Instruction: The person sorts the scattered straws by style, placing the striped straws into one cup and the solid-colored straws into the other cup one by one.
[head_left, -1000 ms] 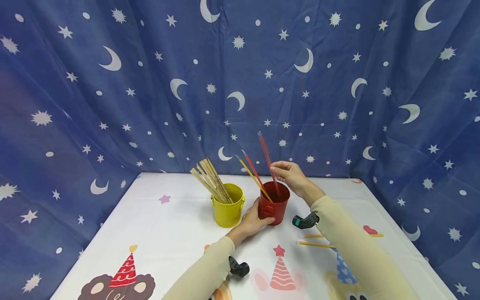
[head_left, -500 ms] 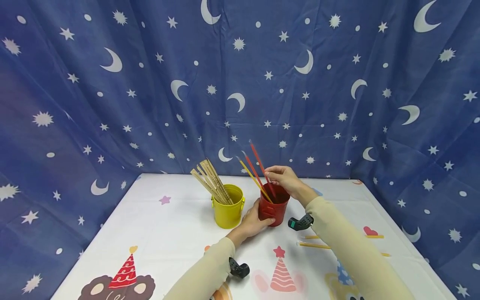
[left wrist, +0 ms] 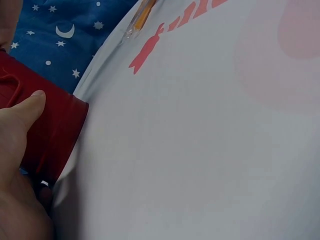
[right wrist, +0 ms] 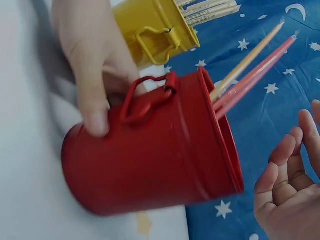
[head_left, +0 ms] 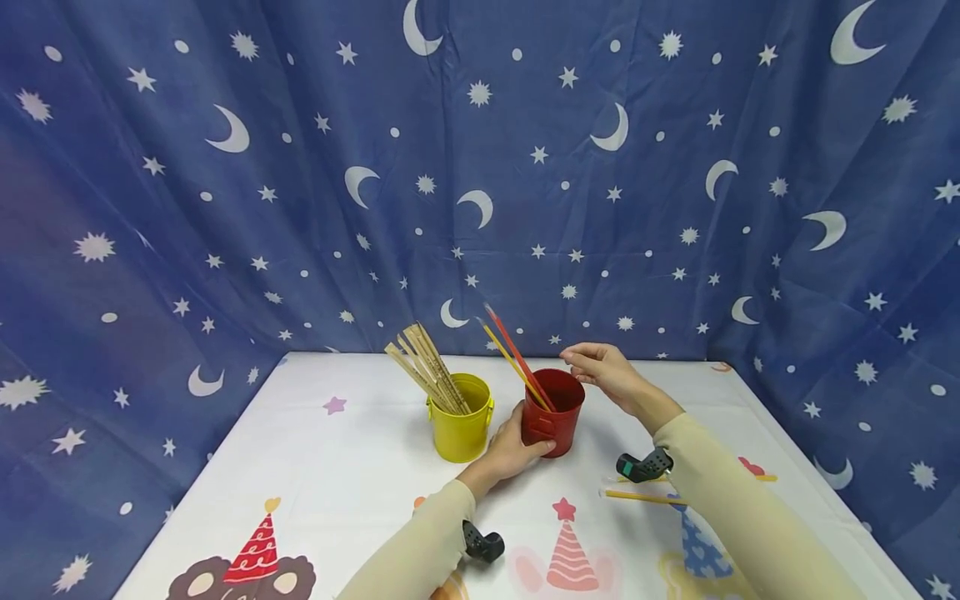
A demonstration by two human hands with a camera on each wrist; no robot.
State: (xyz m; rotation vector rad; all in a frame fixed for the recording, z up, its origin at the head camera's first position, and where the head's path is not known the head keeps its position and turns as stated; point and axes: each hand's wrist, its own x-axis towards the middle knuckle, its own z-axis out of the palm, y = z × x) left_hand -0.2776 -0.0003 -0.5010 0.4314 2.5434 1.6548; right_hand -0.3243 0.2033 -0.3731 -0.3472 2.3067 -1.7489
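Observation:
My left hand [head_left: 512, 450] grips the red bucket [head_left: 553, 435] from its left side, with the thumb [right wrist: 96, 120] pressed on the wall near the wire handle. Long straws in clear wrappers lean together over the bucket's left rim: a yellow straw [head_left: 497, 345] and red straws [head_left: 509, 339] that overlap each other. Just off the right rim, my right hand [head_left: 611, 377] hovers with nothing in it. Its fingers are loosely bent, as the right wrist view also shows. The lower ends of the straws are hidden inside the bucket.
A yellow bucket [head_left: 456, 437] stands left of the red one, filled with tan paper-wrapped sticks [head_left: 429, 367] that lean left. Yellow wrapped straws [head_left: 637, 497] lie on the white printed tablecloth [head_left: 360, 483] under the right forearm. A blue starry curtain [head_left: 480, 167] hangs behind.
My right hand lowered a red wrapped straw into the red bucket, let it go and moved off to the right. My left hand has kept its grip on the bucket.

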